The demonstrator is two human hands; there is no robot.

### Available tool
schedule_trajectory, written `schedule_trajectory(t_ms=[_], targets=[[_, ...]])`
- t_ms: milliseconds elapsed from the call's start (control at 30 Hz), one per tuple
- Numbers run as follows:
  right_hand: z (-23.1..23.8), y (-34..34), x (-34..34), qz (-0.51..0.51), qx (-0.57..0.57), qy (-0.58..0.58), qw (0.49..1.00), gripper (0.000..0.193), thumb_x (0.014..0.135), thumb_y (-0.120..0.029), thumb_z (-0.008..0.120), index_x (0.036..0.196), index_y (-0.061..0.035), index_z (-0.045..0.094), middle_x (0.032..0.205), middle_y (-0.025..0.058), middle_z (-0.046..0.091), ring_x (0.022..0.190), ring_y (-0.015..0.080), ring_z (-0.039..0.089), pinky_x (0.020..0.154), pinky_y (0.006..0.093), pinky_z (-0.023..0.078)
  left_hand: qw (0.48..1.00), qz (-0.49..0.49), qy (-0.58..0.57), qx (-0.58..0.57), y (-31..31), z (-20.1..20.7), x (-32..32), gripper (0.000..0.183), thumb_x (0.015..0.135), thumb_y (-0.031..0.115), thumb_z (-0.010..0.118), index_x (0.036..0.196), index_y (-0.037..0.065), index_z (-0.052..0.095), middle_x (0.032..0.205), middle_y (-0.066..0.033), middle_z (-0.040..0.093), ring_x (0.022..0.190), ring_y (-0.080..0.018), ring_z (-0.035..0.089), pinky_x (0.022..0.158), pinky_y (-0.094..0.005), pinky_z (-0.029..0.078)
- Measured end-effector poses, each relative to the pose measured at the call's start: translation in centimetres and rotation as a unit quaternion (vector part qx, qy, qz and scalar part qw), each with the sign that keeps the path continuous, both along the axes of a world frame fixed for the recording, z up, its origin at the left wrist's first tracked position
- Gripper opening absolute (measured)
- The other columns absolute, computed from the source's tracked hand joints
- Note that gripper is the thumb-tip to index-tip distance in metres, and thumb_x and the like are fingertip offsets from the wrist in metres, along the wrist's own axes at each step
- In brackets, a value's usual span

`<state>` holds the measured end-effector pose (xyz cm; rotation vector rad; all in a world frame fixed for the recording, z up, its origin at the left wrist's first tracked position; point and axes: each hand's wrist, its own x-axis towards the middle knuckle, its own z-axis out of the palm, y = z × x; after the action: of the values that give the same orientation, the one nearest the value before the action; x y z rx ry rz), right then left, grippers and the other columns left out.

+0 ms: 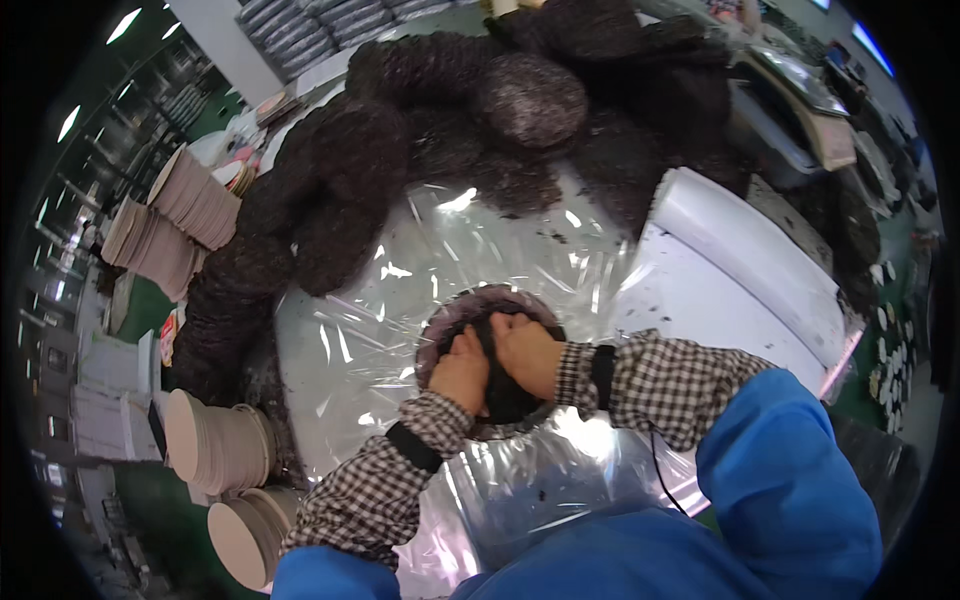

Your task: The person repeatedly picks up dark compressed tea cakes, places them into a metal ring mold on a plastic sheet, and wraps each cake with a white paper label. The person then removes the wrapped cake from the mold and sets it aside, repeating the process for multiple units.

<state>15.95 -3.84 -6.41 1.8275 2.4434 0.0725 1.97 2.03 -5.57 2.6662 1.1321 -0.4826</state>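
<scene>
A dark, round, flat cake that looks like dried seaweed lies before me on clear plastic film. A ring with a purplish tint shows round its edge. My left hand is on the left part of the cake, its fingers bent and closed into the dark material. Close beside it, my right hand grips the upper middle with curled fingers. Both sets of fingertips are partly sunk in the dark stuff, so I cannot see exactly how much each one holds.
Heaped stacks of similar dark cakes curve round the far and left sides. Stacks of pale round discs stand at the left. A white sheet with a rolled end lies to the right, with dark crumbs. A thin black cord hangs near my right sleeve.
</scene>
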Motion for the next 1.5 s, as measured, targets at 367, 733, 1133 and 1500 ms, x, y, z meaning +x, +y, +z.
schedule_trajectory(t_ms=[367, 733, 1133, 1500], targets=[[3.4, 4.9, 39.0, -0.466, 0.139, 0.138, 0.863, 0.037, 0.089, -0.032, 0.059, 0.092, 0.0023, 0.070, 0.098, 0.0272, 0.067, 0.094, 0.0431, 0.065, 0.083, 0.0508, 0.052, 0.929, -0.082, -0.346, 0.105, -8.8, 3.0, -2.7, 0.012, 0.090, 0.018, 0.063, 0.082, 0.010, 0.067, 0.069, -0.0077, 0.062, 0.062, -0.0275, 0.062, 0.055, -0.0389, 0.048], [-1.7, 1.7, 52.4, -0.429, 0.023, -0.076, 0.900, 0.083, 0.079, -0.022, 0.066, 0.153, -0.0122, 0.028, 0.151, 0.0244, 0.034, 0.129, 0.0389, 0.048, 0.106, 0.0428, 0.044, 0.942, -0.049, -0.316, 0.096, -9.4, 3.2, -2.6, 0.013, 0.090, 0.014, 0.058, 0.090, 0.005, 0.066, 0.075, -0.0113, 0.060, 0.067, -0.0289, 0.060, 0.061, -0.0387, 0.049], [15.2, -3.3, 45.5, -0.366, -0.085, 0.309, 0.874, 0.047, 0.088, -0.003, 0.048, 0.134, 0.0047, 0.051, 0.098, 0.0131, 0.066, 0.072, 0.0171, 0.067, 0.070, 0.0323, 0.055, 0.889, 0.133, -0.420, -0.124, -9.1, 6.5, 0.3, 0.034, 0.092, 0.029, 0.062, 0.113, 0.002, 0.064, 0.107, -0.0155, 0.065, 0.090, -0.0275, 0.066, 0.079, -0.0351, 0.052], [13.3, 7.1, 17.7, 0.056, -0.199, 0.271, 0.940, 0.060, 0.093, -0.039, 0.061, 0.132, 0.0041, 0.046, 0.135, 0.0243, 0.051, 0.110, 0.0402, 0.060, 0.092, 0.0441, 0.051, 0.544, 0.363, -0.632, -0.414, -0.2, 7.6, 7.6, 0.031, 0.101, 0.018, 0.049, 0.129, 0.003, 0.045, 0.121, -0.0138, 0.060, 0.105, -0.0267, 0.065, 0.093, -0.0411, 0.055]])
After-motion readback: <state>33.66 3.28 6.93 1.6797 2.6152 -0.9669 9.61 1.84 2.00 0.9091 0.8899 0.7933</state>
